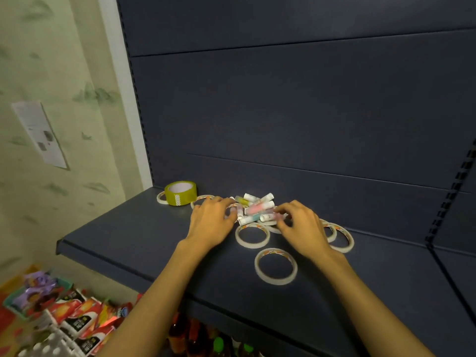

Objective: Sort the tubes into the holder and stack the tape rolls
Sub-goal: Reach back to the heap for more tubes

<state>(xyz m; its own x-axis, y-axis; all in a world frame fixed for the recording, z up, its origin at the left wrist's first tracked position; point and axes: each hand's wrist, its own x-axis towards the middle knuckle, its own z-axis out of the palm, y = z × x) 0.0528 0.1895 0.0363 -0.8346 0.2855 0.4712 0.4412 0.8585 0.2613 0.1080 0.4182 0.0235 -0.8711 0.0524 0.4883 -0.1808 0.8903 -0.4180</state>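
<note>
Mid-shelf point(134, 243), hands point(211, 222) flank tubes point(255, 208); front edge near.

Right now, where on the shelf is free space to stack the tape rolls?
The shelf is bare at front left, between its left edge, the yellow roll and the left hand. It is also bare on the right, past the rightmost white roll. The middle is crowded: the tubes lie heaped among white rolls, with both hands, the right hand too, at the heap.
</note>
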